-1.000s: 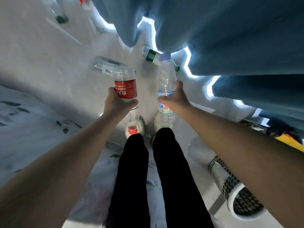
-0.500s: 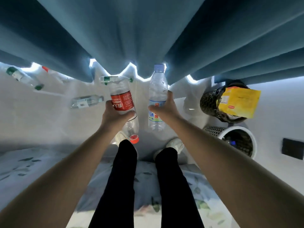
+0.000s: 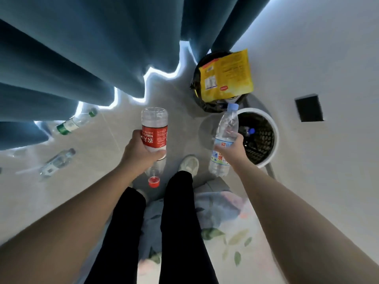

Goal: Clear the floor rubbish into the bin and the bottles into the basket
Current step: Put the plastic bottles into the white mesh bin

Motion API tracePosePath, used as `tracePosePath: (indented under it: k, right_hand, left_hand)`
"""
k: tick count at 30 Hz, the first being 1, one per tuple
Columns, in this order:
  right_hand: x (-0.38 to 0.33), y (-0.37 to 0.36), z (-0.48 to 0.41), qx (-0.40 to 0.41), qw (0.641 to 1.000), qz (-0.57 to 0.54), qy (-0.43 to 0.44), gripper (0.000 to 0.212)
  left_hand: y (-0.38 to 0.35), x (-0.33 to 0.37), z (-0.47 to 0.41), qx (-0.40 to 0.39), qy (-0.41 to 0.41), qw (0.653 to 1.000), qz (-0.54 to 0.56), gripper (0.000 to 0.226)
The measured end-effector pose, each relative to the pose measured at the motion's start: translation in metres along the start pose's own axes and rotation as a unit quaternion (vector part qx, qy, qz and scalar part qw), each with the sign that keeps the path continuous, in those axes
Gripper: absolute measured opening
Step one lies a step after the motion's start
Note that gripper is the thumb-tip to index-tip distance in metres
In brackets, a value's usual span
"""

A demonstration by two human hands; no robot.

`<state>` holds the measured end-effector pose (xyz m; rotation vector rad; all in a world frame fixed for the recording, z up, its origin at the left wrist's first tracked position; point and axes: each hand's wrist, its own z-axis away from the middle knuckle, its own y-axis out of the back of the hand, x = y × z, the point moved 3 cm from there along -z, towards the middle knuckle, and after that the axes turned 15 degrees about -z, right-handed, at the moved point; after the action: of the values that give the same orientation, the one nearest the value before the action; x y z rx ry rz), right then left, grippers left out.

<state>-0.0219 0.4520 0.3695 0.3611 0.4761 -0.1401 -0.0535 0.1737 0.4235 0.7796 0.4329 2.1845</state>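
Left hand (image 3: pixel 141 153) grips red-labelled plastic bottle (image 3: pixel 154 136), right hand (image 3: pixel 233 150) blue-capped plastic bottle (image 3: pixel 226 128); white perforated basket (image 3: pixel 275 137) just beyond its fingers, so early release could miss.

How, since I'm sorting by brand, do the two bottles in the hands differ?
The red-label bottle, in the left hand, is upside down, red cap toward the floor; the blue-capped bottle, in the right hand, points cap up, tilted. The red-label bottle's label is red; the blue-capped bottle's is white and blue. Both are clear plastic, each gripped round the middle.
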Motion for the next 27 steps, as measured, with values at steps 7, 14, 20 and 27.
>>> tracePosePath:
  k: [7, 14, 20, 27]
  right_hand:
    - [0.038, 0.087, -0.056, 0.006, 0.999, 0.036, -0.040, 0.078]
    - [0.068, 0.131, -0.099, -0.026, 0.977, 0.121, -0.176, 0.074]
    - [0.077, 0.126, -0.150, -0.022, 0.967, 0.112, -0.227, 0.068]
    - [0.082, 0.110, -0.197, -0.024, 0.901, -0.204, -0.382, 0.047]
  left_hand:
    - [-0.068, 0.070, -0.045, -0.041, -0.025, 0.995, -0.088, 0.073]
    - [-0.127, 0.121, -0.081, -0.104, -0.105, 0.978, -0.149, 0.080]
    - [-0.171, 0.141, -0.121, -0.143, -0.180, 0.959, -0.164, 0.077]
    - [-0.189, 0.146, -0.154, -0.159, -0.214, 0.944, -0.195, 0.069]
